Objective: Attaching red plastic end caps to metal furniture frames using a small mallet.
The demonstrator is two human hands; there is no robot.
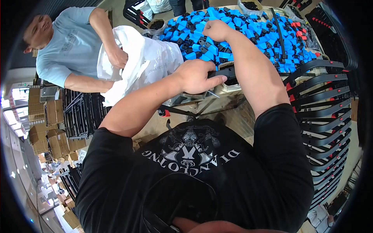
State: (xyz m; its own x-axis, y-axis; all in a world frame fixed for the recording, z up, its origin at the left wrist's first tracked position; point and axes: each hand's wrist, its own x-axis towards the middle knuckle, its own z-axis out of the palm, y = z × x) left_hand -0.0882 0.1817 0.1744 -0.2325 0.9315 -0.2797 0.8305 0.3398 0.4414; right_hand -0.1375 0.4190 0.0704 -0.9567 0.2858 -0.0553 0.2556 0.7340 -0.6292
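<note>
My left hand [196, 77] is closed round a black bar-like piece [228, 73] at the near edge of the table, its thumb lying along the piece. Just below that hand a thin silvery rod [213, 94] sticks out; what it belongs to is hidden. My right hand [217, 30] reaches over a wide heap of blue plastic parts [233, 19] mixed with black ones. Its fingers are curled together, and anything between them is hidden. A small container of dark pieces [232, 82] stands by my left thumb, partly covered by my right forearm.
On the left a person in a light blue shirt has both hands at a white plastic bag [136, 58]. Red parts [298, 29] lie at the heap's right. Stacked black curved bars [324, 116] stand at my right. Cardboard boxes [54, 128] are behind on the left.
</note>
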